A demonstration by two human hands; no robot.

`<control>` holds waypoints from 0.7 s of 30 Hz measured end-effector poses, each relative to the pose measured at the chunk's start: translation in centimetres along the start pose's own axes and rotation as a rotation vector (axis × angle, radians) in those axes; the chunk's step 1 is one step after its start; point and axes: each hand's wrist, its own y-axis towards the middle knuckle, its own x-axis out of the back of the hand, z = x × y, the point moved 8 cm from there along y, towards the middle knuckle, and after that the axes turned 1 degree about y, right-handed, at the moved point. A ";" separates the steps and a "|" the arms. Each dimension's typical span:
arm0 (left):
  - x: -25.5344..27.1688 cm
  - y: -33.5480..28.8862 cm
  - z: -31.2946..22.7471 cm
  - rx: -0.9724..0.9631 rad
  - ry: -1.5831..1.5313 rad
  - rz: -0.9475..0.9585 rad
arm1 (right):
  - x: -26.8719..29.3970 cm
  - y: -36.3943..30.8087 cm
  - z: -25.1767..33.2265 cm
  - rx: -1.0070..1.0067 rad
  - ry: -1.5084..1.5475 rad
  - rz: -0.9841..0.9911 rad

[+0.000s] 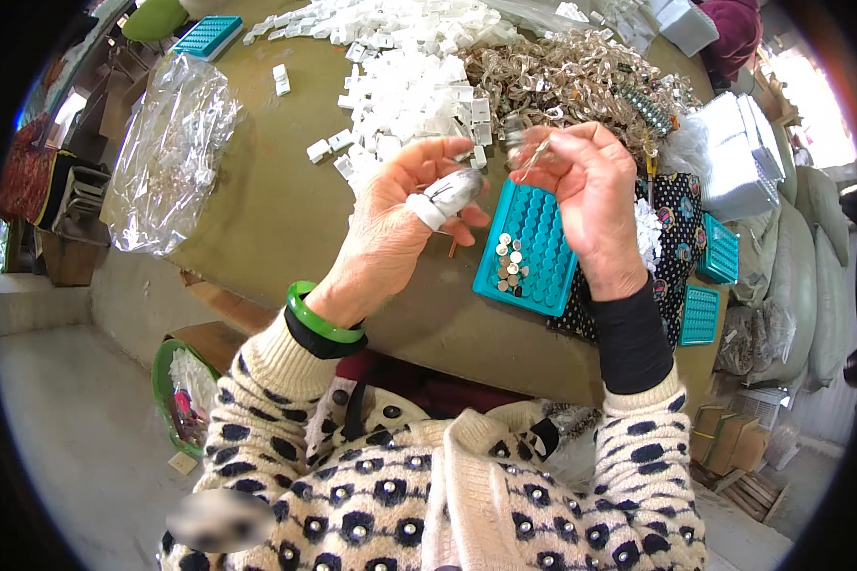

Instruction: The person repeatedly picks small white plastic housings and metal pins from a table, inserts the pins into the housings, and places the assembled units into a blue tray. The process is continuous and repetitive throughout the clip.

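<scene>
My left hand point(400, 209) hovers over the table, its fingers curled loosely and apart, with nothing visible between them. One digit wears a white and grey finger wrap point(445, 198). Between the thumb and fingers of my right hand point(595, 190) is a small shiny metal piece point(537, 158), its exact kind too small to make out. Below and between the hands lies a teal tray point(552, 257) with rows of round pockets; several small round discs point(510, 262) sit at its left side. White plastic pieces point(409, 95) are heaped just beyond my left hand.
A pile of shiny metal parts point(562, 71) lies at the back right. Clear plastic bags point(176, 157) rest on the left. Other teal trays point(721, 249) and white stacked trays point(738, 157) line the right side. A green basin point(176, 390) stands on the floor.
</scene>
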 end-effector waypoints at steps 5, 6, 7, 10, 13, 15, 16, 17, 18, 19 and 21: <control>0.1 -0.5 -0.7 -0.033 0.000 -0.003 | -2.1 -3.5 -0.6 0.057 -0.219 0.023; 0.3 -0.6 -0.5 -0.016 0.017 -0.016 | -2.4 -3.9 -0.8 0.040 -0.257 0.038; 0.5 -0.7 -0.4 -0.013 0.027 -0.019 | -3.0 -4.3 -0.7 0.072 -0.273 0.087; 0.6 -1.3 -0.2 -0.063 0.070 -0.037 | -4.4 -5.4 -1.0 0.090 -0.437 0.182; 0.7 -2.1 -0.3 -0.145 0.069 -0.054 | -5.9 -6.7 -1.0 0.211 -0.649 0.234; 1.1 -2.5 -0.3 -0.164 0.004 -0.056 | -5.7 -6.7 -1.6 0.152 -0.593 0.189; 1.4 -2.7 -0.2 -0.157 -0.052 -0.052 | -5.6 -6.7 -1.8 0.126 -0.565 0.174; 1.7 -2.8 0.0 -0.141 -0.106 -0.058 | -5.7 -6.8 -2.0 0.140 -0.548 0.168; 1.9 -3.1 -0.1 -0.164 -0.115 -0.053 | -5.9 -7.1 -2.0 0.168 -0.573 0.182; 2.1 -3.4 -0.1 -0.181 -0.123 -0.057 | -6.0 -7.5 -2.2 0.170 -0.608 0.166; 2.3 -3.8 -0.1 -0.207 -0.114 -0.064 | -6.2 -8.0 -2.3 0.233 -0.686 0.130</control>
